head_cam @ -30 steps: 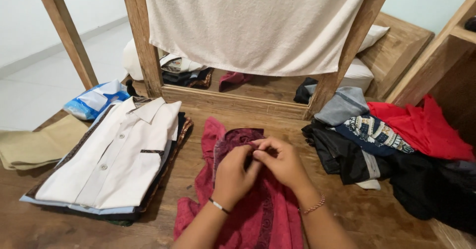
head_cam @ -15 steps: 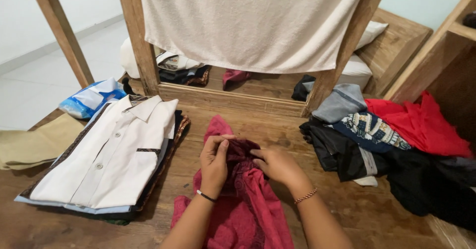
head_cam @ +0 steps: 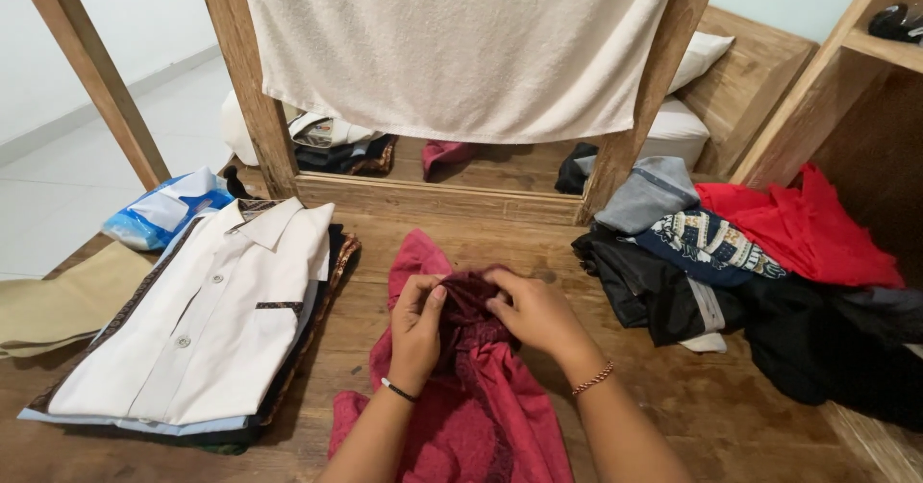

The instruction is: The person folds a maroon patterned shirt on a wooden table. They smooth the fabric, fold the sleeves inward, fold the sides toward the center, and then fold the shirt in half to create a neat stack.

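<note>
A dark red lacy garment [head_cam: 461, 416] lies on the wooden floor [head_cam: 538, 243] in front of me, its upper part bunched up. My left hand [head_cam: 418, 334] and my right hand [head_cam: 534, 312] both grip that bunched top, fingers pinching the darker fabric between them. A black band is on my left wrist and a beaded bracelet on my right. To the left lies a folded white shirt [head_cam: 207, 315] on top of a stack of folded clothes.
A heap of unfolded clothes [head_cam: 731, 262], black, red, grey and patterned, lies to the right. A wooden frame [head_cam: 245, 79] with a cream cloth [head_cam: 461, 46] hanging stands ahead. A beige folded cloth [head_cam: 58, 300] and a blue plastic pack [head_cam: 159, 212] lie at the left.
My hands have drawn together and gathered the red garment's top into a bunch. The view has shifted slightly.
</note>
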